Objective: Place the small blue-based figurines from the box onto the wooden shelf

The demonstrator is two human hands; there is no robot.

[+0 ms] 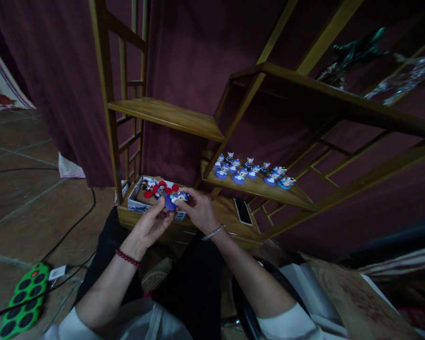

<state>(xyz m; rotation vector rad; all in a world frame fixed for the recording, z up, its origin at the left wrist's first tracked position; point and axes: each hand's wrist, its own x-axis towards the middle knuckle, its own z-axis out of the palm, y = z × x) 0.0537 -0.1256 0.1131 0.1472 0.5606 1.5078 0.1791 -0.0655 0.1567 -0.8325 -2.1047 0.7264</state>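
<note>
A small purple-and-white figurine (177, 198) on a round purple base is held between my two hands, just over the near edge of a box. My left hand (152, 222) grips the base side with thumb and fingers. Around the upper part of the figurine, the fingers of my right hand (200, 210) are closed. The open cardboard box (136, 206) holds several figurines with round red bases (168, 191). To the right, several similar purple, dark and blue-based figurines (240, 176) stand in rows on a wooden shelf (290, 196).
A phone (243, 211) lies on the lower shelf board at right. Wooden uprights and a higher shelf (170, 115) frame the space above the box. Glass ornaments (357, 52) stand at the upper right. On the floor at left is a green power strip (24, 300) with black cables.
</note>
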